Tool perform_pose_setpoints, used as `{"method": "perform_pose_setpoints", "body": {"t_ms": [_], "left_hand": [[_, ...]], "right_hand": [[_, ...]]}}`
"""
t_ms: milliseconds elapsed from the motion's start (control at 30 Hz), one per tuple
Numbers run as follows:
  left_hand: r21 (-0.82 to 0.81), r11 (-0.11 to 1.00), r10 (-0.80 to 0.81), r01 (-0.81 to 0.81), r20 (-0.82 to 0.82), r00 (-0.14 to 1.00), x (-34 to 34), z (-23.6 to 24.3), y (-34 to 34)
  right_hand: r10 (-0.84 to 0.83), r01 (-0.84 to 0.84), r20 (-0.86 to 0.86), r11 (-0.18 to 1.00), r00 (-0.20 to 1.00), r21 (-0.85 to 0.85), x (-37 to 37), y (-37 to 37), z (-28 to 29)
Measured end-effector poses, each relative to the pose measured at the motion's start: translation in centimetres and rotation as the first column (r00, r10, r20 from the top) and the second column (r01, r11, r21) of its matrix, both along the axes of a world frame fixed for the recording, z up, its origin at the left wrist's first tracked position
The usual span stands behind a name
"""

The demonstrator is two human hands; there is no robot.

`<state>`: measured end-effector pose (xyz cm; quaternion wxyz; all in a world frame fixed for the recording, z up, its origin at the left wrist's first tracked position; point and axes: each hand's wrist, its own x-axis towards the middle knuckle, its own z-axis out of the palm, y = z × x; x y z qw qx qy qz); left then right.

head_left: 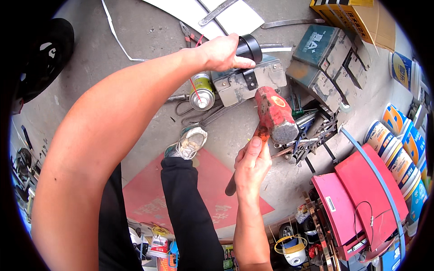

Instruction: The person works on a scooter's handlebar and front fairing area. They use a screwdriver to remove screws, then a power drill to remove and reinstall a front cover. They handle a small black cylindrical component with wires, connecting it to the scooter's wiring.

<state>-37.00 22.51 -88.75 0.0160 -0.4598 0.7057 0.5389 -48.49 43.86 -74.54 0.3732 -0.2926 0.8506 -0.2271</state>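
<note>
My left hand reaches forward and grips a black cylindrical part that sits on top of a worn grey battery on the concrete floor. My right hand holds the wooden handle of a red sledge hammer, whose heavy head hangs just in front of the battery, tilted down to the right. My leg in black trousers and a grey shoe stand below the battery.
A green spray can stands left of the battery. More old batteries lie at the upper right, with a cardboard box behind. A heap of tools, an open red toolbox, oil containers and a red mat surround me.
</note>
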Motion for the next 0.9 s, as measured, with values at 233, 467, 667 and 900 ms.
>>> {"method": "perform_pose_setpoints", "body": {"t_ms": [233, 467, 667, 900], "left_hand": [[-0.095, 0.995, 0.016, -0.024, -0.085, 0.996, -1.0, 0.1, -0.5], [-0.188, 0.980, 0.062, -0.067, -0.029, 0.998, 0.2, -0.4, -0.9], [-0.180, 0.983, 0.045, -0.043, 0.005, 0.999, -0.4, 0.7, -0.1], [-0.160, 0.982, 0.109, -0.102, 0.037, 0.993, -0.5, 1.8, 0.3]], "right_hand": [[0.100, -0.145, -0.195, 0.961, 0.976, -0.236, -0.6, -1.7, -4.3], [-0.139, 0.239, 0.279, 0.899, 0.950, -0.366, -0.9, -0.3, -0.9], [-0.066, 0.068, 0.085, 0.997, 0.994, -0.022, -1.7, -0.3, -4.4], [-0.214, 0.263, 0.231, 0.943, 0.949, -0.204, -0.5, -0.3, -0.4]]}}
